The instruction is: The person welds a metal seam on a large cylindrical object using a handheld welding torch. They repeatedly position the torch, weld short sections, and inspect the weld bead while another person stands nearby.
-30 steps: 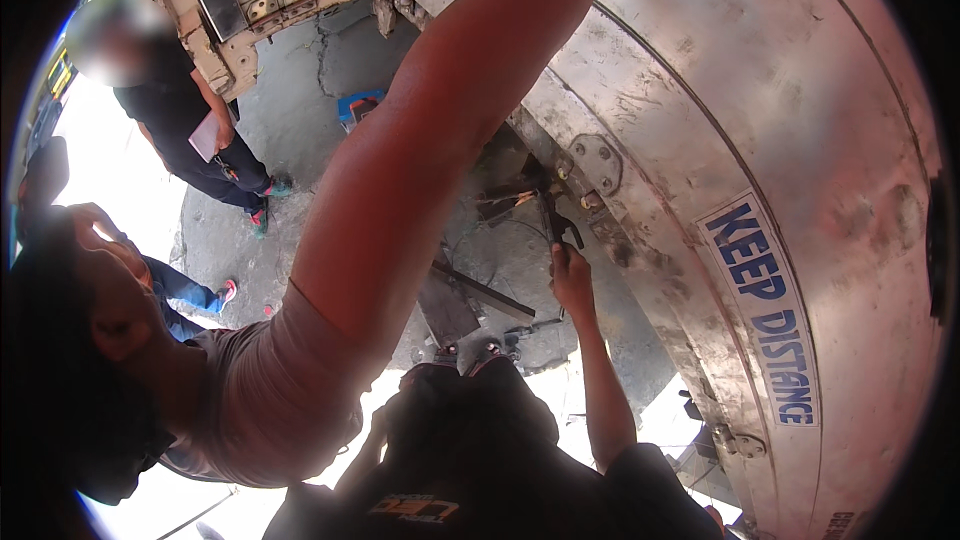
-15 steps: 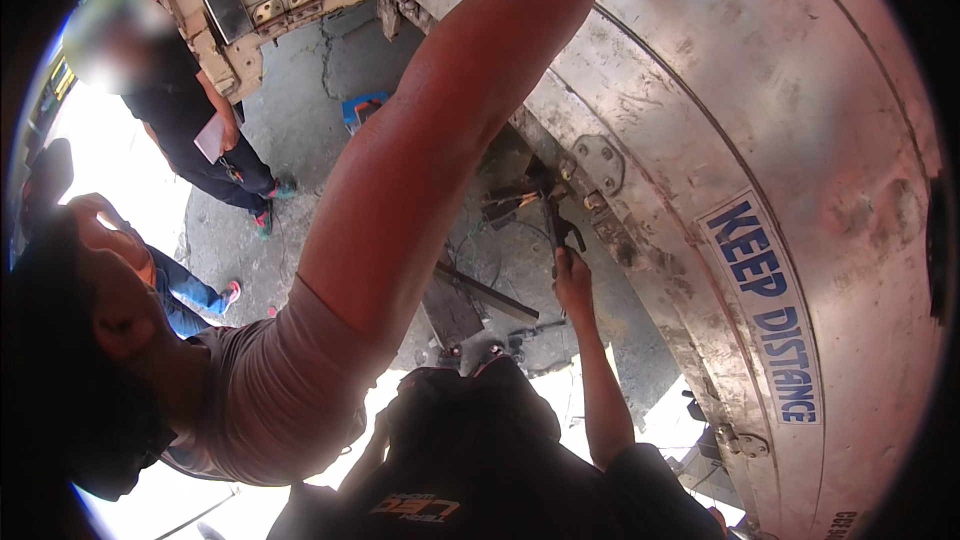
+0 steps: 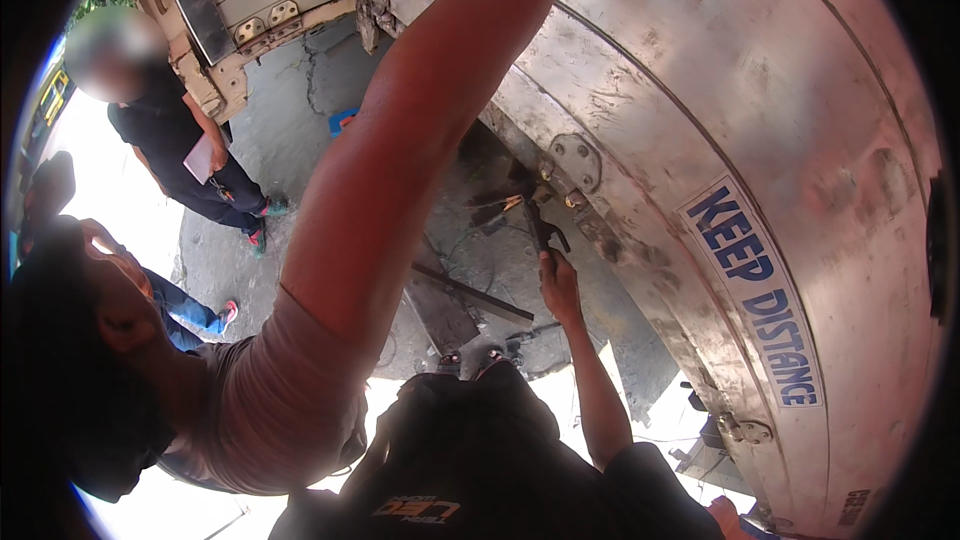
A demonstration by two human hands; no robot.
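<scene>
My right hand (image 3: 561, 286) is wrapped round the handle of a dark welding electrode holder (image 3: 545, 231), which has a lever on its side. The holder's far end reaches up toward dark metal pieces (image 3: 495, 202) beside the lower edge of a large worn metal panel (image 3: 640, 120). My left hand is not in view; only part of the left arm shows beside my black shirt (image 3: 470, 450). At left, a co-worker in a grey shirt (image 3: 280, 380) stretches a bare arm (image 3: 400, 140) across the view; the hand, at the upper edge, cannot be made out.
A long metal bar (image 3: 475, 295) and a dark plate (image 3: 440, 315) lie on the concrete floor (image 3: 270, 140) near my feet. Hinges (image 3: 575, 162) line the panel's edge. Another person (image 3: 180, 135) stands at far left holding a notebook (image 3: 203, 158). A blue box (image 3: 342, 122) is partly hidden behind the co-worker's arm.
The view has shifted slightly, so the panel and the co-worker's arm sit farther left. My right hand keeps its hold on the electrode holder, which has moved only a little.
</scene>
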